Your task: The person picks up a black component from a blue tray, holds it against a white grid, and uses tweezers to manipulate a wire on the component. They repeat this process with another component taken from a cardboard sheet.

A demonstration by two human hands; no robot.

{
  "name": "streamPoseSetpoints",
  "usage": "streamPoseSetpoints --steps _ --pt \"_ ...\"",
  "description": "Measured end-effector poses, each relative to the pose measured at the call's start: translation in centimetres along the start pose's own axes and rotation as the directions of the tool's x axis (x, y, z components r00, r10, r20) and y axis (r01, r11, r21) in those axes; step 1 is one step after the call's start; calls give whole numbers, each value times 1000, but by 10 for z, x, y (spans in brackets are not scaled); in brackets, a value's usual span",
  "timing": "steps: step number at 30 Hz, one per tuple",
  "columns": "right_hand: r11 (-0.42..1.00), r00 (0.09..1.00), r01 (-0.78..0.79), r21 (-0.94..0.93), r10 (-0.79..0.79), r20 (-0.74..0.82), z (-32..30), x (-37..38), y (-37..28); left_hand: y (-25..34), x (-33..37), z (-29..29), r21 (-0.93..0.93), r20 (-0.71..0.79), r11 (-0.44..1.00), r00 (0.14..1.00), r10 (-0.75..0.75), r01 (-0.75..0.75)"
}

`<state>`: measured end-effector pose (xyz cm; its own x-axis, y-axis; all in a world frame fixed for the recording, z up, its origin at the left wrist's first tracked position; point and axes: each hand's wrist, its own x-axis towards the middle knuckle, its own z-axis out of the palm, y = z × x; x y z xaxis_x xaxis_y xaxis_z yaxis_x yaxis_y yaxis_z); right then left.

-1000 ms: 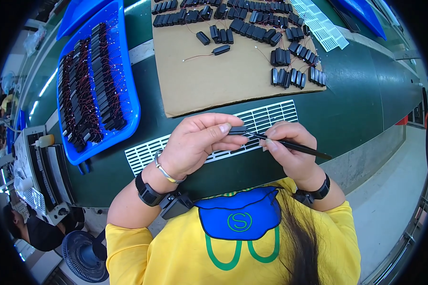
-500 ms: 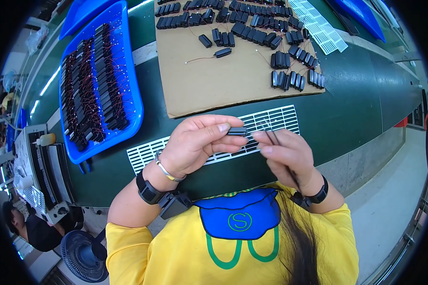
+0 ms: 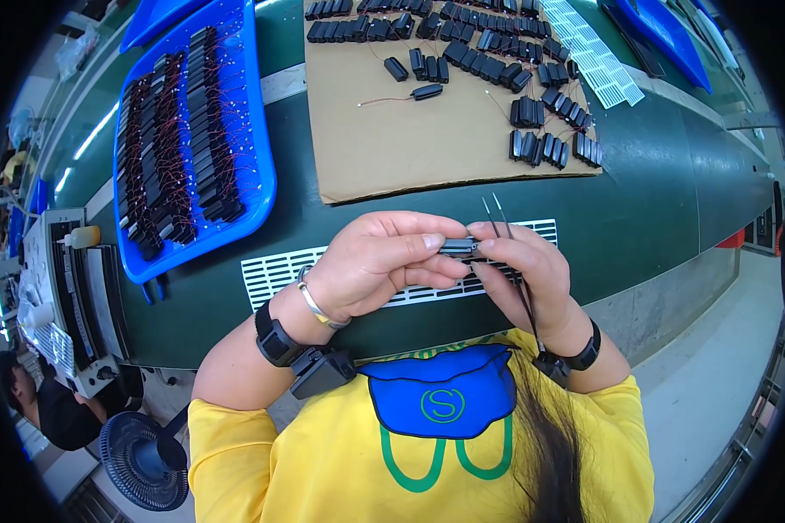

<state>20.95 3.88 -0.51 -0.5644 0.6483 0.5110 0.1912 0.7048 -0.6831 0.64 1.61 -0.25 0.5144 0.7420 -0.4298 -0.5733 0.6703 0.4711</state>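
Between the thumb and fingers of my left hand [image 3: 379,261] is a small black rectangular part [image 3: 459,247], its length running left to right. My right hand [image 3: 536,266] meets it from the other side, thumb and fingertip at the part's right end. Also in the right hand are tweezers [image 3: 528,309], lying across the palm with both tips pointing up and away from the part. Under both hands lies a white slotted sheet [image 3: 266,277]. Whether wires hang from the held part is hidden by the fingers.
A cardboard sheet [image 3: 392,157] beyond my hands carries rows of similar black parts [image 3: 525,112] with thin wires. At the left a blue tray [image 3: 266,166] holds more, with red wires. A second white slotted sheet [image 3: 597,61] lies far right on the green table [image 3: 645,209].
My right hand has come in to touch the black part's right end, and the tweezers' tips have swung upward. The view has shifted slightly.
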Motion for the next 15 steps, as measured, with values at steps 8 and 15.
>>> streamPoseSetpoints --steps 8,15 --pt "997 1000 -23 80 22 15 -1 -1 1 -1 0 -3 17 69 999 997 -35 34" --pt "988 999 -33 151 30 21 -2 -4 4 0 -1 5 29 20 998 998 -54 54"
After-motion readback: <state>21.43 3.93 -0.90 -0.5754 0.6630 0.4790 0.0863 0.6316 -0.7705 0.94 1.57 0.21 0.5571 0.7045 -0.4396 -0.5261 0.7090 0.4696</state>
